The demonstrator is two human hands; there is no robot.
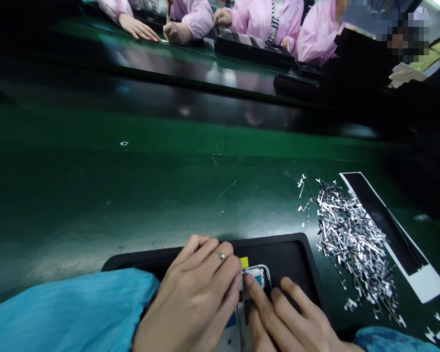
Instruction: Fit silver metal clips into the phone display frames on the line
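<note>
A light-coloured phone frame [264,275] with small parts inside lies in a black tray [286,247] before me. My left hand [198,288], a ring on one finger, covers its left side. Those fingers are curled together near the frame's top end; their tips and anything between them are hidden. My right hand [289,313] comes from the right, its index fingertip pressing at the frame's upper inside. The other right fingers are bent but apart. A yellow tab [244,262] shows just above the frame, between the hands.
Right of the tray is a heap of small silvery strips [352,234], with several scattered beside it. A white sheet with a black strip [385,220] lies beyond. Across the green table [150,195], people in pink sleeves [200,17] work by a black partitioned box [253,51].
</note>
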